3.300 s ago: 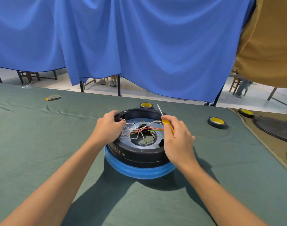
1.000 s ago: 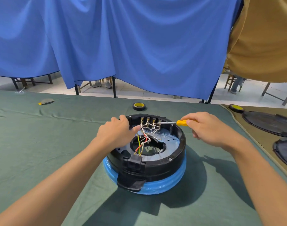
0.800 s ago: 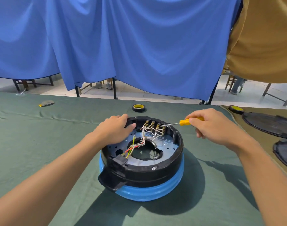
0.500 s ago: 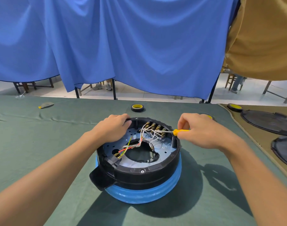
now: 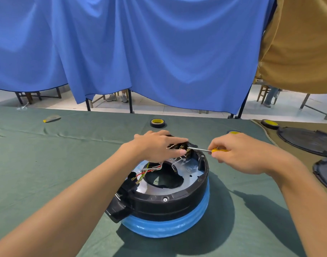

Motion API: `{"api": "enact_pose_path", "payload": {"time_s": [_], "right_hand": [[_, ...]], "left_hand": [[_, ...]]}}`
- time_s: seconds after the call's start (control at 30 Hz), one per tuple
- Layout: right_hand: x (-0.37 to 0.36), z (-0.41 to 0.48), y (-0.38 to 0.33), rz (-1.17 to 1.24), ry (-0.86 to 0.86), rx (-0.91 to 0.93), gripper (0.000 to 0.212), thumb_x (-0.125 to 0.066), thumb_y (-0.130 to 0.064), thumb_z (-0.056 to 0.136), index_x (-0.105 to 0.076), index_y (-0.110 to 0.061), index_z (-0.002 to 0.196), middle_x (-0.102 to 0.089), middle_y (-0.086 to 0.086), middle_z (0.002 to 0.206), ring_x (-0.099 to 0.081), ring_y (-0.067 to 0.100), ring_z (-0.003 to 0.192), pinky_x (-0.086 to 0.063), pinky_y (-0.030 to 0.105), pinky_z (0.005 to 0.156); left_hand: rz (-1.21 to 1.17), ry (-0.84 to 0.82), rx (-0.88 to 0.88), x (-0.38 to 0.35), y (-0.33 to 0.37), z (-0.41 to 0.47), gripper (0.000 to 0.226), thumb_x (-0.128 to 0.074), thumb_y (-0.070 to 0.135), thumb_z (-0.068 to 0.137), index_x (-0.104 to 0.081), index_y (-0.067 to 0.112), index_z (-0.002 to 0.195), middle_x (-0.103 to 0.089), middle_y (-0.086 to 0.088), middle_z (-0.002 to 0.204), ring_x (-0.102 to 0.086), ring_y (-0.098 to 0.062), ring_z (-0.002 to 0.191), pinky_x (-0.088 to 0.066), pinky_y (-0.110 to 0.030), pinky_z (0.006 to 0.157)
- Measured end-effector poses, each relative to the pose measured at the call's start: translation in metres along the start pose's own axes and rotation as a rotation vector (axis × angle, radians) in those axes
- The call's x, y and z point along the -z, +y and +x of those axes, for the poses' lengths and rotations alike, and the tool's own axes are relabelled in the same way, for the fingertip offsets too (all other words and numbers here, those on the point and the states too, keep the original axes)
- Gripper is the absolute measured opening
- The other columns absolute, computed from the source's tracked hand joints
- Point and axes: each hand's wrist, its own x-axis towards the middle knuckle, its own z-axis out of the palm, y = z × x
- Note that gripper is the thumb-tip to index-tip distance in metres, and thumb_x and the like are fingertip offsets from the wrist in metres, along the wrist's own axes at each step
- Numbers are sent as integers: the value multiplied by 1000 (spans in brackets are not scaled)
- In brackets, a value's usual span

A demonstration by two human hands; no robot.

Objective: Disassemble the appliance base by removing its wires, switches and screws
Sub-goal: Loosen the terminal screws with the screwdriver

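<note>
Appliance base (image 5: 168, 199): round, black rim on a blue body, open side up, on the green tablecloth (image 5: 47, 164), near and just right of centre; black lug facing near left.
Inside: silver plate with a central hole; wires (image 5: 149, 169) in white, red and yellow-green, running from a connector at the near-left rim to a row of brass terminals (image 5: 183, 146) at the far rim, probably on the switches.
Left hand (image 5: 157, 145): laid over the far rim, fingers stretched above the brass terminals, thumb just under them; pinching or only steadying, impossible to tell.
Right hand (image 5: 240, 153): clenched round the yellow handle of a small screwdriver (image 5: 199, 149), right of the base; shaft pointing left, tip at the rightmost terminal.
Rim screw (image 5: 165, 199): in place in the near rim.
Step in hand: likely loosening a terminal screw to free a wire; wires and rim screw in place, so probably early in the task.
Next move: calls for seating the tip square in the screw head, turning with light pressure, bracing the base against twisting, then lifting the freed wire clear.
Risk: thin tip slipping toward the left thumb close by.
Surroundings: black tape roll (image 5: 157, 123) with yellow core, far on the cloth; black round lids (image 5: 307, 140) far right; blue curtain (image 5: 159, 52) behind.
</note>
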Motion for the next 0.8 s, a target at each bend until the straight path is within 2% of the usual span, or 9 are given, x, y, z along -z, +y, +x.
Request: {"api": "enact_pose_path", "payload": {"time_s": [0.1, 0.2, 0.27, 0.33, 0.4, 0.43, 0.53, 0.7, 0.8], "right_hand": [[0, 1, -1, 30, 33, -19, 17, -47, -30, 97, -63, -32, 102, -64, -7, 96, -55, 15, 94, -45, 34, 81], [0, 1, -1, 61, 60, -16, 14, -50, -38, 96, -64, -36, 97, -64, -12, 94, -54, 14, 95, -43, 32, 80], [-1, 2, 0, 64, 57, -10, 13, -51, -40, 96, -63, -37, 95, -64, -12, 95, -55, 14, 96, -43, 32, 80], [-3, 4, -1, 47, 46, -11, 13, -51, -41, 96, -63, -38, 93, -66, -10, 97, -55, 15, 97, -44, 34, 81], [-5, 7, -4, 23, 29, -9, 13, -49, -40, 97, -61, -38, 92, -66, -9, 97, -55, 16, 98, -45, 36, 84], [-7, 8, -5, 6, 20, -7, 13, -48, -40, 97, -60, -39, 91, -66, -9, 96, -54, 16, 97, -46, 37, 84], [-10, 11, -7, -62, 7, -6, 16, -44, -36, 99, -59, -37, 93, -61, -13, 86, -52, 17, 94, -44, 36, 80], [-7, 12, -8, -96, 0, -30, 17, -43, -36, 99, -59, -36, 95, -63, -10, 92, -48, 16, 96, -46, 41, 83], [-5, 12, -7, -114, -3, -34, 17, -43, -37, 99, -59, -37, 94, -64, -13, 90, -46, 14, 94, -45, 40, 81]], "left_hand": [[-34, 16, -53, 7, -3, -3, 49, -24, 71, 93, -22, 63, 141, -39, -1, 148, -35, -24, 137, -30, -46, 110], [-55, 30, -68, 10, -8, -7, 43, -31, 61, 97, -27, 61, 140, -50, 0, 128, -37, -20, 130, -29, -44, 108], [-80, 25, -67, 11, -13, -9, 41, -35, 60, 97, -32, 63, 138, -48, 8, 98, -44, -22, 117, -31, -43, 103], [-121, 32, -70, 9, -13, -10, 41, -36, 59, 97, -35, 61, 138, -38, 16, 81, -45, -21, 100, -33, -38, 95], [-182, 68, -78, 3, -13, -11, 42, -38, 58, 97, -37, 57, 139, -44, 16, 87, -44, -20, 103, -33, -33, 92], [-209, 89, -80, -2, -14, -12, 43, -38, 58, 97, -36, 57, 139, -49, 12, 100, -43, -21, 113, -34, -35, 98], [-186, 87, -63, -11, -18, -16, 45, -35, 64, 94, -27, 65, 138, -43, 2, 139, -30, -24, 135, -31, -51, 107], [-174, 71, -35, -11, -21, -15, 43, -32, 71, 90, -20, 75, 132, -43, 8, 129, -40, -18, 128, -34, -43, 89], [-176, 91, -15, -12, -21, -13, 41, -32, 73, 90, -21, 76, 129, -40, 10, 116, -44, -20, 125, -38, -48, 96]]}}
